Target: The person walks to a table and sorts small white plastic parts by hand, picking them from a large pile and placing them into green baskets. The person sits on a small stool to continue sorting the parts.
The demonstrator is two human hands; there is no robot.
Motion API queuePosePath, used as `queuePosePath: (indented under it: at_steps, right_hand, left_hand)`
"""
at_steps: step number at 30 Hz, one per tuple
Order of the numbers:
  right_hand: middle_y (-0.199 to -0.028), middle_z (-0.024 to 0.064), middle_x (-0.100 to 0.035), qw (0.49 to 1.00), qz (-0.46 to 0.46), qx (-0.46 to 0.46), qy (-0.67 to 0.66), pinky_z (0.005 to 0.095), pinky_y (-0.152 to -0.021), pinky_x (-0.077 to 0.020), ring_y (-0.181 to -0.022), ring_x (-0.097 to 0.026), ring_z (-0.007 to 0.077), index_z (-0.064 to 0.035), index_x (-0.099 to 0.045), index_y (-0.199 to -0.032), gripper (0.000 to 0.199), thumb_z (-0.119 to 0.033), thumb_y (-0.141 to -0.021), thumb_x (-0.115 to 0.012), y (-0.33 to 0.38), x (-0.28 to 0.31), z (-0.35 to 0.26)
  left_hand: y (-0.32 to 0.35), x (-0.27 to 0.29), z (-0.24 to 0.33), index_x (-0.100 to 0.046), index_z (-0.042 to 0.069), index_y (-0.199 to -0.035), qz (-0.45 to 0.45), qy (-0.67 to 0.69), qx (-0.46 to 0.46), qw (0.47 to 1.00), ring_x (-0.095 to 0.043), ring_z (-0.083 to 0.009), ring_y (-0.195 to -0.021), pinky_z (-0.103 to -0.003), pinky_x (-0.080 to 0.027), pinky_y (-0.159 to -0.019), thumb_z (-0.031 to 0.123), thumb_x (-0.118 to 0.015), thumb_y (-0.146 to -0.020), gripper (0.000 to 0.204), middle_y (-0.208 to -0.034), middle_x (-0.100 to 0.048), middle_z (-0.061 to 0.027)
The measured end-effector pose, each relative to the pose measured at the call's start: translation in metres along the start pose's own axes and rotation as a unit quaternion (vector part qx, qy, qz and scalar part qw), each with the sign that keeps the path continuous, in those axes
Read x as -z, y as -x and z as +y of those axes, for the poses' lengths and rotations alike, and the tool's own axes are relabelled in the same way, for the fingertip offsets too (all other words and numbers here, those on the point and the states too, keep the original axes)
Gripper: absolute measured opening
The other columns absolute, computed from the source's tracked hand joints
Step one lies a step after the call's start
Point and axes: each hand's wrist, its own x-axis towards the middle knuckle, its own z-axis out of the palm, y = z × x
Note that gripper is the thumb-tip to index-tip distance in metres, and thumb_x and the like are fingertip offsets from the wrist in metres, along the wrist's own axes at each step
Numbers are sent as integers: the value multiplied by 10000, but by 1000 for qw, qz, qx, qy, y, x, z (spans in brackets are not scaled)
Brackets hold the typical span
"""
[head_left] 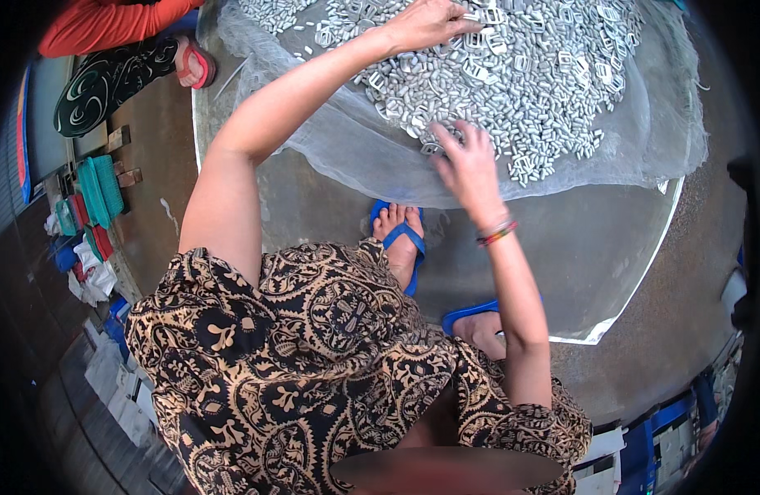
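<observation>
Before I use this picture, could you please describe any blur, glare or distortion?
In the head view, the right hand is smeared, likely by motion; the grey sheet has a bright patch, likely glare, at its near corner; its edges bow, fisheye-style.

No text, label, brand, number or sign can be read in head view; nothing legible on any surface, near or far.
</observation>
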Motion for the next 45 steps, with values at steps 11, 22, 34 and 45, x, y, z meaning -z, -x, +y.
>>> queuePosePath:
  at_steps: [11, 22, 34, 45]
  right_hand:
    - [-1500, -142, -187, 964, -58, 145, 215, 656, -1067, -74, -1396, -156, 186, -496, -435, -1273, 598, -249, -761, -621, -37, 3, 83]
    - [-1488, -68, -235, 963, -113, -25, 244, 606, -1066, -222, -1392, -184, 212, -274, -548, -1213, 457, -145, -780, -622, -21, 109, 171]
    - [-1264, 162, -486, 984, 125, -108, 60, 417, -971, -371, -1154, -443, 329, -32, -659, -799, 167, -185, -742, -695, 3, 53, 116]
    - [-921, 192, -594, 976, 175, -127, -13, 410, -765, -457, -855, -575, 342, 7, -522, -936, 401, -211, -693, -755, -43, 70, 129]
  left_hand:
    - [19, 5, 18, -545, 26, -968, -13, 352, 42, 935, -488, -72, -676, -220, -419, -553, 99, -417, -822, 208, -819, -530, -7]
    - [36, -41, 35, -655, 96, -943, -172, -163, -120, 964, -637, -278, -821, -407, -497, -704, 302, -647, -794, 254, -830, -640, -113]
    - [10, -107, 32, -540, 4, -890, -128, -351, -305, 876, -647, -252, -757, -366, -516, -561, 102, -509, -799, 137, -799, -578, -118]
    - [-14, -14, 49, -685, 88, -804, -8, -13, -75, 997, -613, -196, -761, -331, -479, -691, 232, -767, -687, 203, -773, -644, -55]
